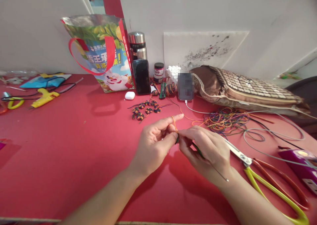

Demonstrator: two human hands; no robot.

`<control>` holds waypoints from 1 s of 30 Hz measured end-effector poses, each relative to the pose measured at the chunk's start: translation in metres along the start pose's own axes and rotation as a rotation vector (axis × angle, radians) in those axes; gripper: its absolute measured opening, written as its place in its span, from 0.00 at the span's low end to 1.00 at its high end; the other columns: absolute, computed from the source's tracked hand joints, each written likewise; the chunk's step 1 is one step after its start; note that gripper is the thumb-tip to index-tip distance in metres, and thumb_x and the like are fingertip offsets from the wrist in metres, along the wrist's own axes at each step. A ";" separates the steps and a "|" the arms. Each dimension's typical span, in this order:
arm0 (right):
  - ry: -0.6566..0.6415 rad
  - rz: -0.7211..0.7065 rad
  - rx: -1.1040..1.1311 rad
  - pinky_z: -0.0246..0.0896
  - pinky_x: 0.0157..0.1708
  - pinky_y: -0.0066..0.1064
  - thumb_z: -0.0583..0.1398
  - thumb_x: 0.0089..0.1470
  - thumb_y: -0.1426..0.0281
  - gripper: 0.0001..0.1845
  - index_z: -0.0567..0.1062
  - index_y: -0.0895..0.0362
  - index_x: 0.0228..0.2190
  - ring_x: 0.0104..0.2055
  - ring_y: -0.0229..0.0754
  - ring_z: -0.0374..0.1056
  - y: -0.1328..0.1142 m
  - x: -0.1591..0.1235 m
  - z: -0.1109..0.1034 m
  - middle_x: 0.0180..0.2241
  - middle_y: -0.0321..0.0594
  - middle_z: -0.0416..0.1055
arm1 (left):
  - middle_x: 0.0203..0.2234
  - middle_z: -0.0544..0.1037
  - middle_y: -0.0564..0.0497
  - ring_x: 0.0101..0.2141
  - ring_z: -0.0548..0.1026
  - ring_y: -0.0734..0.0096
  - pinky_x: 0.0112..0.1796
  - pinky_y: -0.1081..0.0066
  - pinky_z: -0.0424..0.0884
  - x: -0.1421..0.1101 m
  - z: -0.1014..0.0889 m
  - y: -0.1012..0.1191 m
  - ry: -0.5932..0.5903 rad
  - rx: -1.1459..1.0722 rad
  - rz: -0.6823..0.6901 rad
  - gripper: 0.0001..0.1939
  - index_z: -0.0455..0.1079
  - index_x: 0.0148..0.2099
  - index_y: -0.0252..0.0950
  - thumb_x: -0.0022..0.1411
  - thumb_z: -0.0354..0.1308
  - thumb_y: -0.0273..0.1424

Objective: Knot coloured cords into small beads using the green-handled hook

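Hands met over the middle of the red table (61, 152), and from my remote seat I read the grip like this: the left hand (153, 145) was closed in a pinch, thumb against the curled fingers with the forefinger stretched out toward the right, and the orange cord (174, 122) looped over that forefinger. The right hand (208, 150) was pinched shut on the same cord just beside the left thumb, the two pinches touching or nearly so; a thin dark needle-like tool (218, 172) ran back under the right palm toward the wrist, though I could not tell how it was held. The cord's free length ran up and away to the right, toward the tangle of coloured cords (223, 121), so its long axis lay from the pinch to the far right, nearer the right hand. Just right of that hand lay the scissors (272, 182). Farther off sat a cluster of finished knotted beads (146, 111), then a black phone (141, 76) and a printed gift bag (104, 53) against the wall.
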State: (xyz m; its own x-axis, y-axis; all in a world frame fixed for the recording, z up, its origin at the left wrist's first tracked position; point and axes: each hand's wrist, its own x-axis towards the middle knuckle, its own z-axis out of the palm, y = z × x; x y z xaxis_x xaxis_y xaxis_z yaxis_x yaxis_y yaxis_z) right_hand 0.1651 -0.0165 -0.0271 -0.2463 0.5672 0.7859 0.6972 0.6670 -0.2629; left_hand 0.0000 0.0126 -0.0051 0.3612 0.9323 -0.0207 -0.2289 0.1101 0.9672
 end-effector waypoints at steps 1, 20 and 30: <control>0.005 -0.005 -0.009 0.64 0.27 0.27 0.61 0.63 0.83 0.10 0.74 0.56 0.39 0.23 0.35 0.68 0.000 0.000 -0.001 0.25 0.33 0.74 | 0.25 0.72 0.56 0.26 0.67 0.79 0.31 0.74 0.67 0.000 0.000 0.000 -0.002 -0.005 -0.007 0.19 0.85 0.55 0.36 0.61 0.67 0.28; 0.067 0.623 0.458 0.65 0.21 0.25 0.63 0.57 0.76 0.06 0.77 0.54 0.29 0.19 0.34 0.69 -0.005 0.004 0.001 0.20 0.31 0.75 | 0.22 0.77 0.55 0.21 0.73 0.77 0.25 0.75 0.70 0.006 0.001 -0.005 0.048 -0.080 -0.044 0.06 0.84 0.38 0.35 0.57 0.73 0.28; -0.009 0.354 0.137 0.66 0.24 0.25 0.62 0.60 0.74 0.06 0.76 0.53 0.31 0.21 0.35 0.70 -0.001 -0.001 -0.001 0.22 0.33 0.77 | 0.23 0.80 0.54 0.23 0.76 0.75 0.27 0.77 0.74 0.000 0.009 -0.007 0.179 0.297 0.101 0.02 0.80 0.33 0.36 0.57 0.68 0.25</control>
State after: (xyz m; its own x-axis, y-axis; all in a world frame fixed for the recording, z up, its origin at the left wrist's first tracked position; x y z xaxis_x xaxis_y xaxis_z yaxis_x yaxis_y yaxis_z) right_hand 0.1651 -0.0181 -0.0273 -0.0128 0.7777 0.6285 0.6436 0.4875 -0.5901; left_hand 0.0101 0.0086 -0.0096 0.1805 0.9817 0.0602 0.0268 -0.0661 0.9974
